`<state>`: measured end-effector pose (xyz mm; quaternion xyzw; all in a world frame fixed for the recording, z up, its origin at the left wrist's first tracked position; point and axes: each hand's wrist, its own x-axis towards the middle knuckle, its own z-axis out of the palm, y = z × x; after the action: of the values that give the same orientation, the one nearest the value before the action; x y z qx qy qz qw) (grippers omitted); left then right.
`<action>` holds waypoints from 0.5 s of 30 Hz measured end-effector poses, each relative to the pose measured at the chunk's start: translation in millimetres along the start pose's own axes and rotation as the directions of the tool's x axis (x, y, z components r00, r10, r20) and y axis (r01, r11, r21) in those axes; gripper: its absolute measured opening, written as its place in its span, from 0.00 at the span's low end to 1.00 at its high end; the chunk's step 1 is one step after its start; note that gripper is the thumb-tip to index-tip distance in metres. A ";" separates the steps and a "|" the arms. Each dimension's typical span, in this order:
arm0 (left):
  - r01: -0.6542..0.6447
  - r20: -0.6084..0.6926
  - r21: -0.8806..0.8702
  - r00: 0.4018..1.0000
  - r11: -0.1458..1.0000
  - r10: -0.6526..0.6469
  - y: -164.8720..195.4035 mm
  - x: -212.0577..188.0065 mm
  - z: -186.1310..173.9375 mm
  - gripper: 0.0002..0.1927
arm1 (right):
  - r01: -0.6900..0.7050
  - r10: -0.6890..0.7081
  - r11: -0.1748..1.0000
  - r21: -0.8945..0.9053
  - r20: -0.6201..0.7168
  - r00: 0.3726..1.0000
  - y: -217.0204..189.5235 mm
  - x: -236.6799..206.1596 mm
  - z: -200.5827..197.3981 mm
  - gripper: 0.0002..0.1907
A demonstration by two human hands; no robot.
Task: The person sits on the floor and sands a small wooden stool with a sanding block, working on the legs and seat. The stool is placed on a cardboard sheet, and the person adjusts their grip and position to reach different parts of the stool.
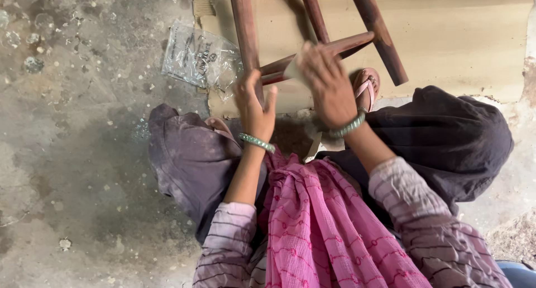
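Here the left hand (254,106) wraps a dark wooden leg (245,36) to steady the frame, while the right hand (326,84) presses a pale folded sheet (293,71) flat on the crossbar (335,48).

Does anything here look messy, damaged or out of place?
A crumpled clear plastic bag lies loose on the stained, speckled concrete floor, partly over the torn corner of the cardboard sheet. The wooden frame being handled looks whole.
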<state>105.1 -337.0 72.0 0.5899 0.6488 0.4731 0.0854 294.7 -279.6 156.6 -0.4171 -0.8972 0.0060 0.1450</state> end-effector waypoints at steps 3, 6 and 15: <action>0.130 0.083 0.041 0.988 0.991 -0.133 -9.2 6.2 3.5 0.42 | -0.006 0.009 0.999 -0.043 0.067 0.998 2.6 22.4 25.3 0.33; 0.310 0.210 0.016 0.929 0.951 -0.306 -13.6 4.2 10.2 0.43 | 0.115 -0.112 0.993 -0.027 0.113 0.987 -6.7 33.4 46.3 0.32; 0.528 0.294 0.163 0.780 0.833 -0.552 -10.9 -1.4 17.5 0.43 | -0.061 0.084 0.995 -0.076 0.356 0.931 -37.7 77.5 66.2 0.20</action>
<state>109.8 -327.7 54.2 0.4523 0.7831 0.3000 0.3034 201.7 -238.8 118.0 -0.4462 -0.8923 0.0588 -0.0345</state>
